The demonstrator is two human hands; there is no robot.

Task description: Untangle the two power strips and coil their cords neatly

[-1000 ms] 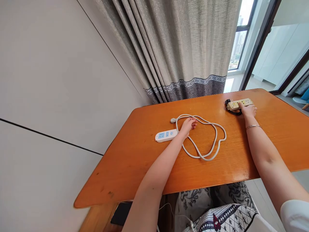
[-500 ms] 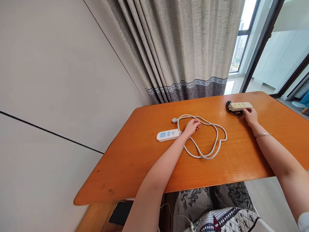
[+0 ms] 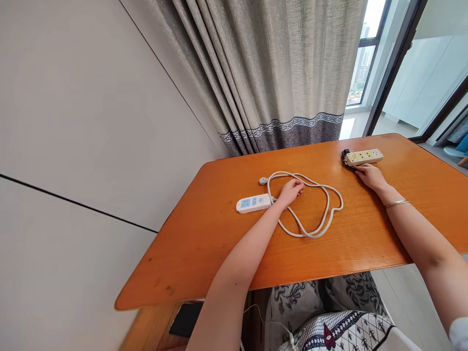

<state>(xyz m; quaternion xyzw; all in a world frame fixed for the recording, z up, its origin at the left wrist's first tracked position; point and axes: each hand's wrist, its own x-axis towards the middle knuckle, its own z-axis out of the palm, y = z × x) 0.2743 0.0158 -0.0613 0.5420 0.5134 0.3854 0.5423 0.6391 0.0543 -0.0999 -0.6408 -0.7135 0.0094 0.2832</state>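
Note:
A white power strip (image 3: pixel 253 203) with blue sockets lies on the table, its white cord (image 3: pixel 325 222) looped to the right and its white plug (image 3: pixel 263 181) behind. Inside that loop rests my left hand (image 3: pixel 291 191), fingers curled together beside the far stretch of cord, with nothing visible in them. A cream power strip (image 3: pixel 364 156) lies at the far right with a black plug (image 3: pixel 345 155) at its left end. My right hand (image 3: pixel 371 176) is in front of it, fingertips closed on the black cord (image 3: pixel 350 167), which is partly hidden.
The wooden table (image 3: pixel 204 243) meets a grey wall panel (image 3: pixel 91 122) on the left. A curtain (image 3: pixel 285 73) hangs behind it, and a glass door frame (image 3: pixel 397 63) stands at the right. Below the near edge lies a dark flat object (image 3: pixel 185 319).
My right hand has slid left from the front of the cream power strip to its black cord. The cream strip is slightly tilted now. My left hand stays in place.

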